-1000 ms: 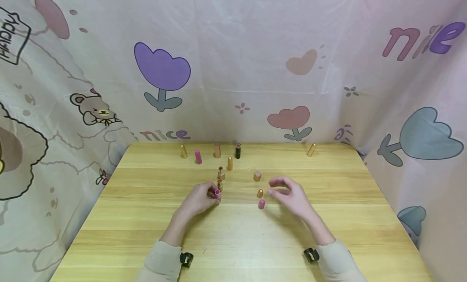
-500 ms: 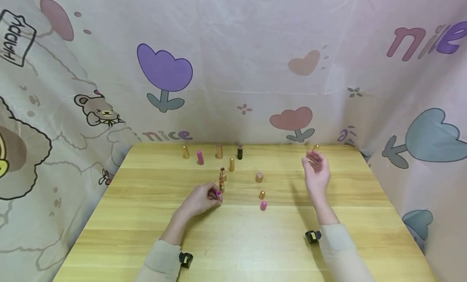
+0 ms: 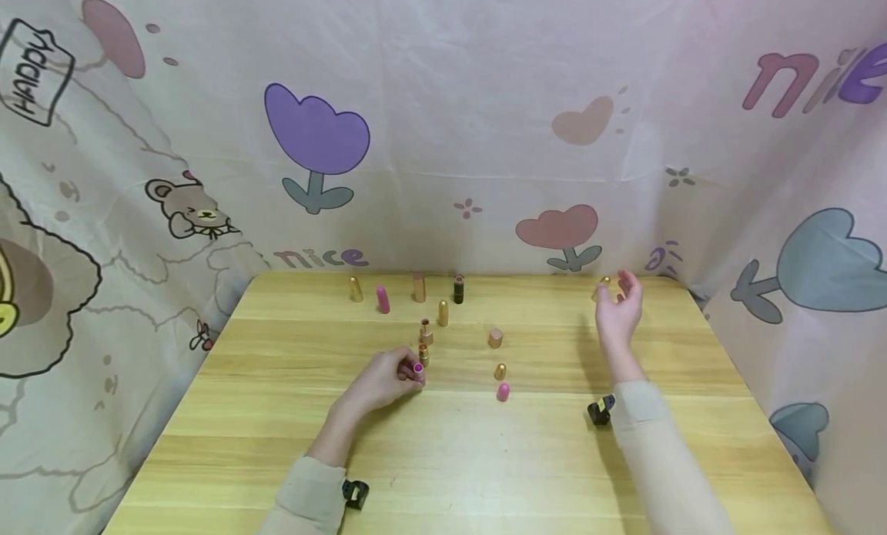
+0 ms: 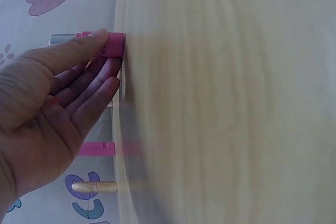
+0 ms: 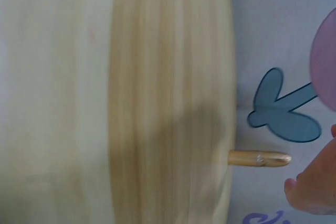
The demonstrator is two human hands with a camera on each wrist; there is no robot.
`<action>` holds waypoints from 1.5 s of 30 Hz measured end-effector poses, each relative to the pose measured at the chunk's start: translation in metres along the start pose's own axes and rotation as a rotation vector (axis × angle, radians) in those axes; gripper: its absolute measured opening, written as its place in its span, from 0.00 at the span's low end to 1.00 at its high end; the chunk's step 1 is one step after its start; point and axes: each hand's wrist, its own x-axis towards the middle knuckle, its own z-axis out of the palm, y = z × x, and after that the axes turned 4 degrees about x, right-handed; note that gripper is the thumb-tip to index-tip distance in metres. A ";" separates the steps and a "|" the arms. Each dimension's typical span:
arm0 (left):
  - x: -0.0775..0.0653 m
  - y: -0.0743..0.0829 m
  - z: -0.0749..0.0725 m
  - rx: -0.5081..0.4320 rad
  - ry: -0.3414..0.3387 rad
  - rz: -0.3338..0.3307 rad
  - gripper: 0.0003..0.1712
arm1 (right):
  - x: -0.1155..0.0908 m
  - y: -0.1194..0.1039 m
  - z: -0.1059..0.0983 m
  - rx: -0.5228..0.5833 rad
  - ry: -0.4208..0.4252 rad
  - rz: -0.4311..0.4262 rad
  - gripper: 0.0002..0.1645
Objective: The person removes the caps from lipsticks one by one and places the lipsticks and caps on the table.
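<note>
Between thumb and fingers, my left hand (image 3: 377,381) pinches an uncapped pink lipstick (image 4: 113,45), which stands upright on the table in front of an uncapped gold lipstick (image 3: 424,356) and an uncapped rose-gold one (image 3: 426,333). At the back right, my right hand (image 3: 619,319) is spread beside a capped gold lipstick (image 5: 257,158) that stands upright. In the right wrist view, part of that hand shows apart from this tube; the rest is out of frame. A rose-gold cap (image 3: 495,338), a gold cap (image 3: 501,372) and a pink cap (image 3: 503,392) form a line right of centre.
Along the back stand a gold lipstick (image 3: 356,289), a pink one (image 3: 383,299), a rose-gold one (image 3: 419,287) and a black one (image 3: 459,289). Another gold lipstick (image 3: 443,313) stands just ahead of them. A printed cloth (image 3: 416,135) hangs behind the wooden table (image 3: 471,473).
My right hand has moved from beside the caps to the gold lipstick at the back right. The left hand has kept its pinch on the pink lipstick in the same place.
</note>
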 end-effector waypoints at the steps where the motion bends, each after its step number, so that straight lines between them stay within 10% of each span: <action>1: 0.000 0.001 0.000 -0.001 -0.001 -0.001 0.12 | 0.004 0.002 0.000 -0.018 -0.010 0.013 0.35; 22: -0.001 -0.002 0.005 0.015 -0.009 0.013 0.13 | 0.040 0.017 0.000 -0.277 -0.189 0.187 0.27; 45: -0.023 0.015 0.012 -0.111 0.160 -0.196 0.47 | 0.014 0.010 -0.008 -0.096 -0.194 0.263 0.26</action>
